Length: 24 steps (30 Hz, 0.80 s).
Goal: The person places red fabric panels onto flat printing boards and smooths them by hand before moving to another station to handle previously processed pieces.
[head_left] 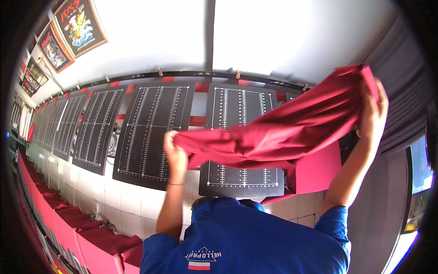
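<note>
Stretched through the air between my hands is a dark red garment or cloth [273, 134], gathered in long folds; its exact kind I cannot make out. My left hand [175, 153] is closed on its lower left end. Higher up on the right, my right hand [375, 105] grips the other end, its fingers partly covered by the fabric. Under the cloth lies a black board [244, 180] with white ruler lines and a grid, its middle hidden. To the right of that board is a flat red surface [317, 169], partly covered by the hanging cloth.
More black ruled boards [153, 132] run in a row to the left along a dark rail [182, 74]. At lower left stands a row of red cloth-covered pieces [102, 239]. Framed posters [81, 26] hang on the left wall, and a grey curtain [397, 96] on the right.
</note>
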### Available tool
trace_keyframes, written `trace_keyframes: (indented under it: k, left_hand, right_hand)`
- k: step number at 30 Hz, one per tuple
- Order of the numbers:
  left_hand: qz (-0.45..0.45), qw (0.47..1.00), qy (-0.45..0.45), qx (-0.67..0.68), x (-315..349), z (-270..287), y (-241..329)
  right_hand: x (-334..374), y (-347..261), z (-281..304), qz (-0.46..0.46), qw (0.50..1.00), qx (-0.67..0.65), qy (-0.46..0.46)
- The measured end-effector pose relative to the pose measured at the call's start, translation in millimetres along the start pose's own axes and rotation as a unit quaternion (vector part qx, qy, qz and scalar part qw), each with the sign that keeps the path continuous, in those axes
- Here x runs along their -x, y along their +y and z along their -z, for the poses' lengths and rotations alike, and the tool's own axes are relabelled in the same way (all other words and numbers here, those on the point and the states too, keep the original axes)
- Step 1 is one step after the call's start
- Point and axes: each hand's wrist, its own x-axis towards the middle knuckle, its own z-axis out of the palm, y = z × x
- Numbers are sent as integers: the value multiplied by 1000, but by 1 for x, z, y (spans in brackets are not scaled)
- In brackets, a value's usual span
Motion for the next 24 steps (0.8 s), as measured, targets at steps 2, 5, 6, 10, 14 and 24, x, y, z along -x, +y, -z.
trace_keyframes:
  k: [2, 5, 6, 10, 14, 24]
  left_hand:
    - [-57, 998, -4, -22, -52, 20, 38]
    - [-200, 967, -147, -62, -98, 18, 148]
    - [-161, 968, -181, -73, -87, 7, 200]
    - [-330, 868, -335, -159, -66, -54, 297]
    - [-429, 790, -303, -317, -80, -69, 311]
    - [-514, 834, -199, 16, -79, -103, 310]
  right_hand:
    - [-24, -6, 67, -47, 984, 156, 75]
    - [-24, 14, 100, 0, 873, 468, 135]
    - [-9, 2, 44, 43, 908, 395, 131]
    - [68, -111, -93, 199, 963, 159, -86]
    - [38, -82, -78, 141, 937, 319, -25]
    - [28, -92, -73, 166, 957, 204, -122]
